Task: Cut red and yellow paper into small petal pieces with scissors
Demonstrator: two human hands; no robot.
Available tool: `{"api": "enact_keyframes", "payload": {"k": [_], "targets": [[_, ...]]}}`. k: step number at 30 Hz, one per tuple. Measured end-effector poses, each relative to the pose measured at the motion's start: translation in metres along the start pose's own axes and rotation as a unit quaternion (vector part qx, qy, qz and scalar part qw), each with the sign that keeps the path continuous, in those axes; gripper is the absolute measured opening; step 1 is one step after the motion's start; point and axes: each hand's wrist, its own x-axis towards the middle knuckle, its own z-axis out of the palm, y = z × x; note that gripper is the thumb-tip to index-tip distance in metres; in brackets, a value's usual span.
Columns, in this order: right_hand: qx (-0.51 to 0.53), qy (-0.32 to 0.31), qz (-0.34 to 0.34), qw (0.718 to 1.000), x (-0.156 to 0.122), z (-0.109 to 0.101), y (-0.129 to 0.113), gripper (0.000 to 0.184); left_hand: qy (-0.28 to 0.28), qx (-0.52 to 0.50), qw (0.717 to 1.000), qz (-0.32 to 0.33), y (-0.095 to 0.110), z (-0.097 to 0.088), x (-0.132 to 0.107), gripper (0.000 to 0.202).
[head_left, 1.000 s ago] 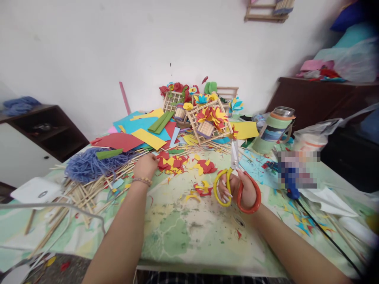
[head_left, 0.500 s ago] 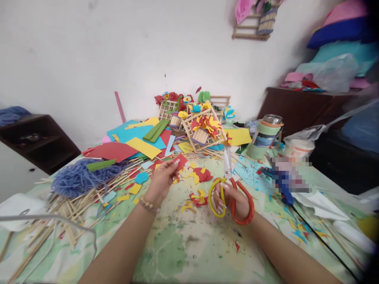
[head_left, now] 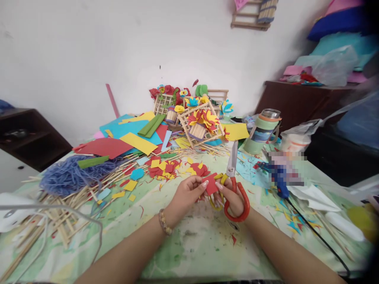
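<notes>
Pinched between thumb and fingers of my left hand (head_left: pixel 185 196) is a small red paper square (head_left: pixel 211 184). My right hand (head_left: pixel 235 202) has its fingers through the handles of a pair of scissors (head_left: pixel 232 161), one yellow and one red, with the blades pointing up and away. The right thumb and fingertips also touch the square's right edge, so both hands meet at it. Just beyond them lie red and yellow paper pieces (head_left: pixel 199 169) and a further group of small cut squares (head_left: pixel 161 167).
Purple yarn (head_left: pixel 79 175) and wooden sticks lie on the left. Coloured sheets (head_left: pixel 139 142) and stick frames with paper flowers (head_left: pixel 201 124) stand at the back. To the right are a green bottle (head_left: pixel 262 132), a blue glue gun (head_left: pixel 281 183) with a black cord, and a white sheet (head_left: pixel 315 197).
My left hand has moved right and nearer with the red square, bringing it to my right hand. The right fingers now touch it too, and the scissors have shifted slightly right. The view has shifted slightly.
</notes>
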Motion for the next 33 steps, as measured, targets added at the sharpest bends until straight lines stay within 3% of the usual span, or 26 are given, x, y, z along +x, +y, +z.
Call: {"api": "enact_keyframes", "payload": {"k": [3,5,9,16,24,33], "targets": [[-0.046,0.036,-0.043,0.997,0.000,0.002,0.003,0.052,-0.006,0.009,1.000,0.007,0.003,0.000,-0.001,0.053],[-0.035,0.025,-0.040,0.998,-0.002,0.004,0.003,0.050,0.025,0.006,0.999,0.034,0.008,-0.001,-0.002,0.052],[0.003,-0.063,-0.026,0.998,-0.008,0.009,0.001,0.049,0.117,-0.023,0.985,0.127,0.024,-0.003,-0.007,0.045],[-0.158,-0.200,0.004,0.967,-0.017,0.010,-0.010,0.056,0.188,-0.032,0.956,0.223,0.042,0.001,-0.017,0.035],[-0.209,-0.179,-0.021,0.961,-0.014,0.010,-0.014,0.056,0.180,-0.013,0.962,0.206,0.041,0.008,-0.022,0.036],[-0.188,-0.166,-0.032,0.968,-0.014,0.006,-0.002,0.055,0.164,0.013,0.968,0.190,0.035,0.008,-0.021,0.032]]}}
